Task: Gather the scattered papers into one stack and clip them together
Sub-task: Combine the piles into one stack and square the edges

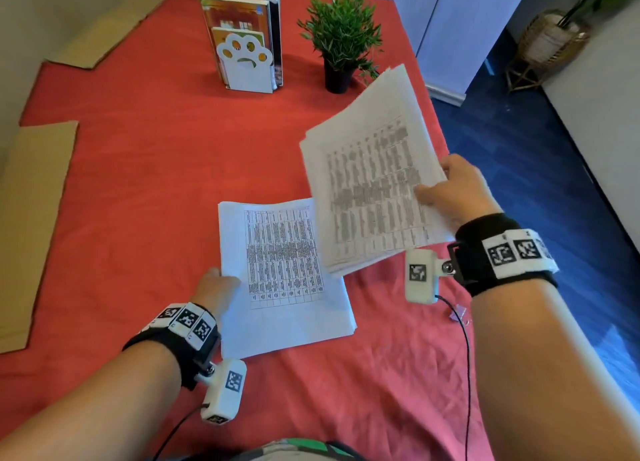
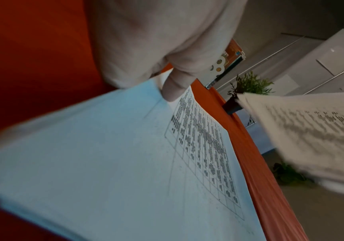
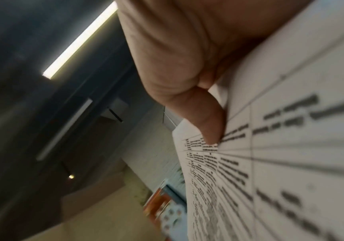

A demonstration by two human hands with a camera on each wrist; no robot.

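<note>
A stack of printed papers (image 1: 284,280) lies on the red tablecloth (image 1: 145,169) in front of me. My left hand (image 1: 216,287) grips its left edge, thumb (image 2: 173,88) on top of the sheets (image 2: 125,154). My right hand (image 1: 450,190) holds a second bundle of printed sheets (image 1: 370,173) lifted above the table, tilted, its lower edge overlapping the lying stack's right side. The thumb (image 3: 210,124) presses on that bundle's printed face (image 3: 280,163). A small binder clip (image 1: 459,313) lies on the cloth under my right wrist.
A white paw-shaped bookend with books (image 1: 244,41) and a potted plant (image 1: 341,37) stand at the table's far side. Cardboard pieces (image 1: 34,225) lie at the left. The table's right edge drops to a blue floor (image 1: 519,169).
</note>
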